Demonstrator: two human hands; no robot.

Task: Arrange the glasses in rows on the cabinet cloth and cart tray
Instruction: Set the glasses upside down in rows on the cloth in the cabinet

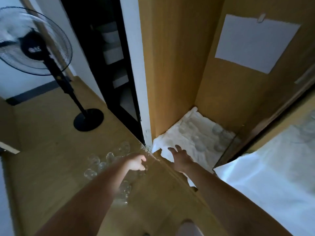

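Observation:
Several clear glasses (95, 160) stand on the wooden floor at lower left. My left hand (136, 163) hovers just right of them, its fingers curled round what looks like a blurred clear glass (148, 151). A white cloth (185, 133) covers the bottom of the open wooden cabinet. Several glasses (216, 132) stand on it, mostly along its right side. Over the cloth's front edge my right hand (179, 155) reaches with fingers spread, holding nothing.
A second white cloth (265, 171) lies at the right, with faint glasses (306, 128) at its far end. A black standing fan (34, 46) is on the floor at the left. A dark shelf unit (112, 53) stands beside the cabinet, and a paper sheet (254, 43) hangs inside it.

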